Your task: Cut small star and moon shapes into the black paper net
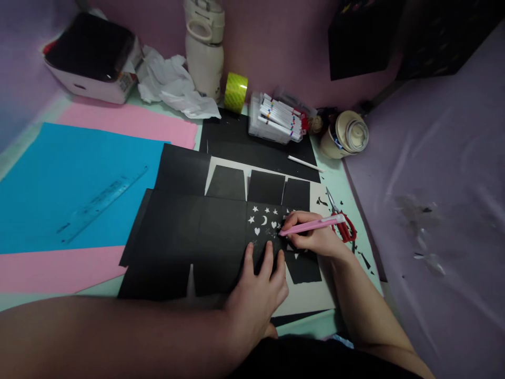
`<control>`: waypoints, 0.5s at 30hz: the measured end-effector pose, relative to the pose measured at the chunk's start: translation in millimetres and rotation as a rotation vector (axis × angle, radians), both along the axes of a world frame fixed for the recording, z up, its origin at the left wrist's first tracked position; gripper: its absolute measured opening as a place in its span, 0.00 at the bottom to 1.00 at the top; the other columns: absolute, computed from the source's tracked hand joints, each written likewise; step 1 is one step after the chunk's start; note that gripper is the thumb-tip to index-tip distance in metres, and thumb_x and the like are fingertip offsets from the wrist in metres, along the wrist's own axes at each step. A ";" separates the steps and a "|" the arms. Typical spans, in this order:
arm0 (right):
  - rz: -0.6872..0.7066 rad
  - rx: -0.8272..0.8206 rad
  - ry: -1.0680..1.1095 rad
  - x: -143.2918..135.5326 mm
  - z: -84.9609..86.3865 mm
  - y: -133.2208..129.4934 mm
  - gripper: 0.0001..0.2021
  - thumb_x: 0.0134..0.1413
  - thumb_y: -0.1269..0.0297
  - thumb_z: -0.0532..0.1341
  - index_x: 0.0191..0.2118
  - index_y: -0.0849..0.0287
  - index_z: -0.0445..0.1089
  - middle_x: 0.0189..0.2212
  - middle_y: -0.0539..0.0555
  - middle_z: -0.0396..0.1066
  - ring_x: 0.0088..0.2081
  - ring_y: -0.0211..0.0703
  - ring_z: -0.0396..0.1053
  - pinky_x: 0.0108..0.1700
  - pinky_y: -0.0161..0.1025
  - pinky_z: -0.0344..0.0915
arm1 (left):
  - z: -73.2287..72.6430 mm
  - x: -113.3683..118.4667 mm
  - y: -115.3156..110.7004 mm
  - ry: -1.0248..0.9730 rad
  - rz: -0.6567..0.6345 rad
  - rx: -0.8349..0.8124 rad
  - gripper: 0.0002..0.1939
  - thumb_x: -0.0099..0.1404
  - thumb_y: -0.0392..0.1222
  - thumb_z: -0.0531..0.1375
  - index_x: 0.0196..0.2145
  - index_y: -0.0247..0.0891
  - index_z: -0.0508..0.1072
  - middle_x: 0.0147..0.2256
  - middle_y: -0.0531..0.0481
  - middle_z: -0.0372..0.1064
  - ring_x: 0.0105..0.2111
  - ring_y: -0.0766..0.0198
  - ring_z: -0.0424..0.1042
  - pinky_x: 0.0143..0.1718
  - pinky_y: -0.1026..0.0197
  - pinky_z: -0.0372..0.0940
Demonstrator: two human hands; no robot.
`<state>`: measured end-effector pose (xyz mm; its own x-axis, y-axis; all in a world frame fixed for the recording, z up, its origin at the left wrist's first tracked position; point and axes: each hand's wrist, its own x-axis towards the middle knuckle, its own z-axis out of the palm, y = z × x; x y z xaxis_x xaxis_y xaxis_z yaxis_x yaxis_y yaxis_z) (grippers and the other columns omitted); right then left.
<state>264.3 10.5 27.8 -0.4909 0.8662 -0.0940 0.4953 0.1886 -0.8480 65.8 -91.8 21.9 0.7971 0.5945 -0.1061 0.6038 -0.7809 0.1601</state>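
On desk centre: black card (pixel 205 231), star and heart cutouts; left hand (pixel 258 295) flat upon it, fingers spread; right hand (pixel 311 234) gripping pink craft knife (pixel 311 226); red scissors (pixel 343 223) beside.

Black card (pixel 197 231) with white cut-out stars, hearts, moon. Pink craft knife (pixel 311 225). Scissors (pixel 343 223) red handles. Blue paper sheet (pixel 59 179), pink sheets (pixel 130 118) above and below it. Clear ruler (pixel 103 202) on the blue. Tape roll (pixel 235 92) yellow-green. Markers (pixel 278 118) white with multicoloured caps. White crumpled tissue (pixel 169 84). Desk (pixel 339 173) pale mint. Wall (pixel 276 42) pink-purple.
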 end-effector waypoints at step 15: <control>0.030 -0.011 0.007 -0.1 3.8 0.0 0.07 0.48 0.74 0.62 0.33 0.58 0.75 0.32 0.52 0.74 0.34 0.40 0.72 0.35 0.36 0.66 | -0.5 0.7 0.2 0.014 -0.008 -0.018 0.44 0.53 0.72 0.60 0.61 0.45 0.65 0.66 0.37 0.51 0.64 0.27 0.44 0.56 0.21 0.45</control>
<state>264.2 10.5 31.6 -0.5173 0.8500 -0.0998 0.4836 0.1941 -0.8535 66.5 -91.7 21.4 0.8003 0.5857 -0.1285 0.5996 -0.7829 0.1658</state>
